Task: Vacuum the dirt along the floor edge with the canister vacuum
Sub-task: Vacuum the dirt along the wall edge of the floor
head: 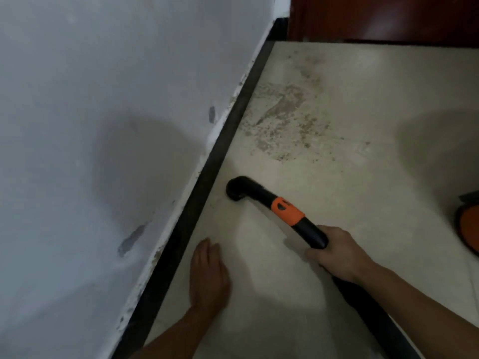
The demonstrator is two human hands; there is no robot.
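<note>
My right hand (337,255) grips the black vacuum handle tube (305,226), which carries an orange collar (286,209). Its curved black nozzle end (236,189) points down onto the pale floor (363,203) close to the dark baseboard (207,177). A patch of grey-brown dirt (282,120) lies on the floor beyond the nozzle, along the baseboard. My left hand (208,275) rests flat on the floor, fingers straight, beside the baseboard. The black hose (375,314) runs from under my right hand to the bottom edge.
A white wall (103,151) with scuff marks rises on the left above the baseboard. A dark red-brown wooden door or cabinet (383,19) closes the far end. Part of the orange and black canister body (469,229) shows at the right edge.
</note>
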